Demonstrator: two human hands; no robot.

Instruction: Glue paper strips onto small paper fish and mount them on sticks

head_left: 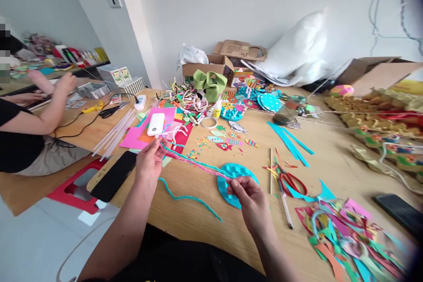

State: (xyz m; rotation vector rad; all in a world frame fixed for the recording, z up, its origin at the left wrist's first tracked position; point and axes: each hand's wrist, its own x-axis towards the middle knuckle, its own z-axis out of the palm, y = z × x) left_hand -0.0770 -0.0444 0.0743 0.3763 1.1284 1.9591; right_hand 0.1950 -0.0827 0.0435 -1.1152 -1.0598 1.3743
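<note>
Pink and teal pipe cleaners (pixel 198 164) stretch side by side between my two hands above the table. My left hand (pixel 149 158) pinches their left ends, near a white power bank (pixel 156 124). My right hand (pixel 248 196) pinches the other ends, over a round teal paper disc (pixel 231 169) that it partly covers. Another teal pipe cleaner (pixel 190 197) lies bent on the wood in front of me. Small decorated paper fish (pixel 234 142) and tiny paper bits (pixel 194 154) are scattered beyond my hands.
Red-handled scissors (pixel 295 185), a pen (pixel 286 211) and teal paper strips (pixel 289 141) lie to the right. A heap of paper scraps (pixel 350 242) and a dark phone (pixel 399 211) are at the near right. Another black phone (pixel 114 176) lies at left. A person (pixel 29 128) works there.
</note>
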